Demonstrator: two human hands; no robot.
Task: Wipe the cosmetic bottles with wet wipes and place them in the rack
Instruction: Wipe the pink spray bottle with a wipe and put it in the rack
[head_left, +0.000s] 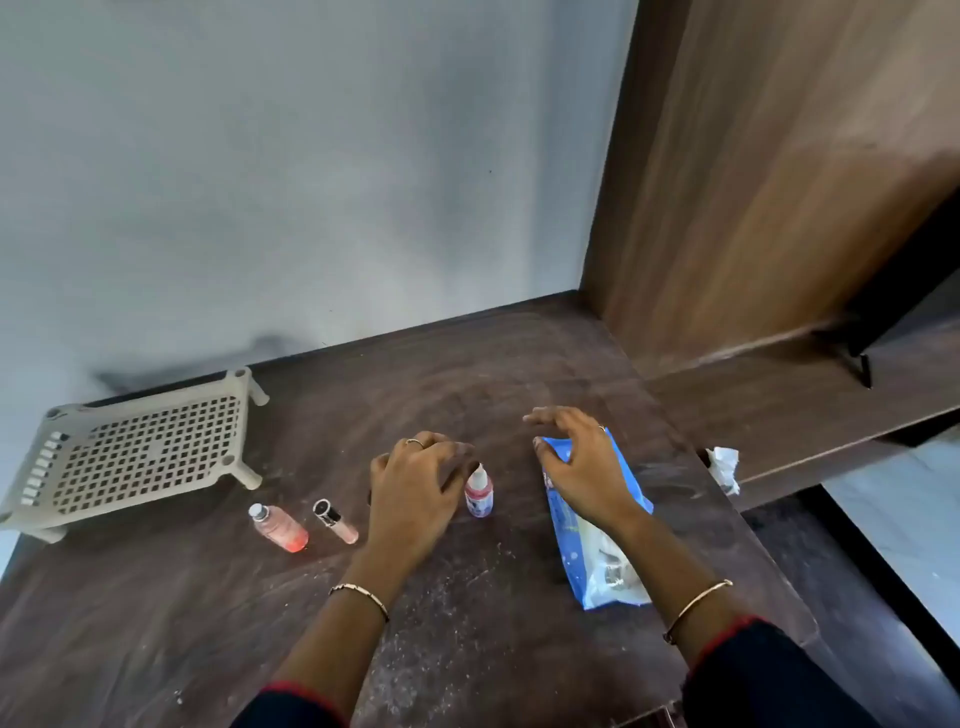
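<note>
Blue-white plastic wet-wipe pack (592, 540) flat on dark wooden table (467, 634). Right hand (582, 462) over its top, fingers spread wide, gripping nothing. Left hand (415, 493) loose, empty, beside upright white-pink dropper bottle (478, 493). Beige perforated plastic rack (145, 452) far left. Likely start: pull wipe next.

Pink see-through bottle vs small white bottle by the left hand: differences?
The pink bottle has a see-through body and blunt cap; the small white bottle is opaque, pink-labelled, with a pointed tip. The pink bottle looks larger than the small white bottle. The pink bottle sits nearer the rack; the small white bottle is beside the left hand. Both are on the table, outside the rack.
</note>
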